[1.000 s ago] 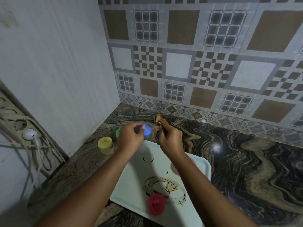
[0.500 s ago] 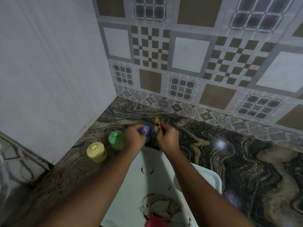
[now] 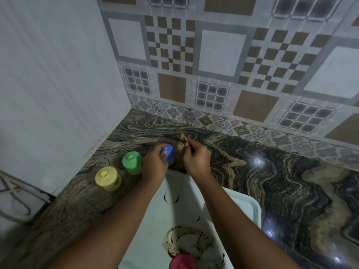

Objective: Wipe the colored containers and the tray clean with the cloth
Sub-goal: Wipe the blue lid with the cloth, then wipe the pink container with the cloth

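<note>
My left hand grips a blue container at the far edge of the white tray. Right beside it, my right hand holds a small brownish cloth against the blue container's side. A green container and a yellow container stand upright on the counter to the left. A pink container sits on the tray near the bottom edge, next to a brown dried stain.
The patterned stone counter runs right and back to a tiled wall. A plain white wall closes the left side. My forearms cross over the tray.
The view has tilted up and closer. The blue container has come down from above the tray toward the counter beyond the tray's far edge. Both hands stay on it.
</note>
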